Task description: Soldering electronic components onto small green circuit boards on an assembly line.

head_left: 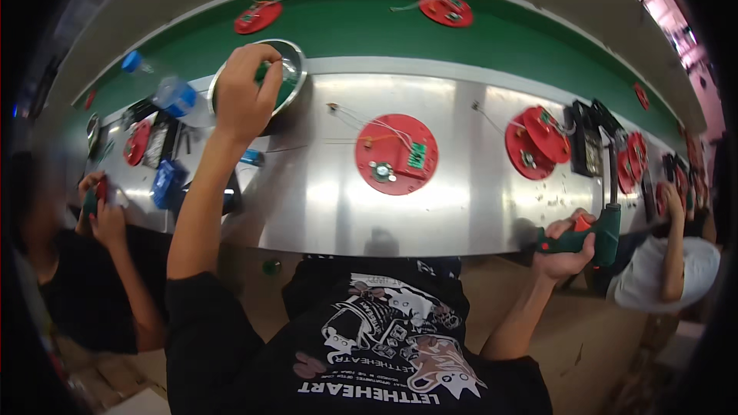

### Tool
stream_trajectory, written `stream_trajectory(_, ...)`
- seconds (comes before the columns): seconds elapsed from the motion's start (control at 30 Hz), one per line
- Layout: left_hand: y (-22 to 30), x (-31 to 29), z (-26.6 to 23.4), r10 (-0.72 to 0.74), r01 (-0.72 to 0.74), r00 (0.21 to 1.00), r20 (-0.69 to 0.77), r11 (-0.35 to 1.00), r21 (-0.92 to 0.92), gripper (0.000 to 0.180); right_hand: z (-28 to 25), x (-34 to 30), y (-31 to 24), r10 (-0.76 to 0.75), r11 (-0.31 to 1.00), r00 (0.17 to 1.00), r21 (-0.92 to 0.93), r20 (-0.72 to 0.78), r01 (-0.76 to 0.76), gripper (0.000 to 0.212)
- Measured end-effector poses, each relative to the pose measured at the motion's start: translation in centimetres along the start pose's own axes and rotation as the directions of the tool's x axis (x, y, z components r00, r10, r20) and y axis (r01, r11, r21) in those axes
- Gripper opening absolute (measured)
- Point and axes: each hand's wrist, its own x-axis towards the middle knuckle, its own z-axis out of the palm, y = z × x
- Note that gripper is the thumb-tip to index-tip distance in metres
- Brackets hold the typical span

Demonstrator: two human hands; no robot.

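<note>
My left hand (247, 96) is over a shiny metal bowl (302, 69) with green inside it. Its thumb and fingers are pinched together, and what they hold, if anything, is too small to make out. At the table's front edge on the right, my right hand (563, 253) grips a green cordless screwdriver (607, 242) with a red trigger, its long shaft pointing away from me. Between the hands, a round red plate (396, 177) lies on the metal table, bearing a green circuit board (417, 155), a small round part and thin wires that trail off to the left.
Stacked red discs (530, 157) lie to the right, beside a black holder (588, 150). More red discs (446, 11) move along the green belt (350, 27) at the back. A bottle (175, 96) stands left of the bowl. Co-workers sit on both sides, one with a hand (108, 223) raised.
</note>
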Motion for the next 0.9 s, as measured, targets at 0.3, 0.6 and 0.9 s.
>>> stream_trajectory(0.3,12.7,-4.7,5.7,0.042,0.178,0.918,0.393,0.845,-0.504,0.008,6.0,-6.8,-0.6,0.224,0.870,0.803,-0.484,0.553,0.091,0.040)
stream_trajectory(0.6,12.3,-6.4,8.0,0.074,0.053,0.961,0.265,0.896,-0.442,0.009,5.5,-8.3,1.2,0.306,0.861,0.785,-0.509,0.539,0.013,0.038)
stream_trajectory(0.9,12.1,-6.6,8.3,0.075,0.043,0.964,0.255,0.903,-0.427,0.010,6.9,-8.6,0.8,0.319,0.890,0.832,-0.446,0.454,-0.098,0.038)
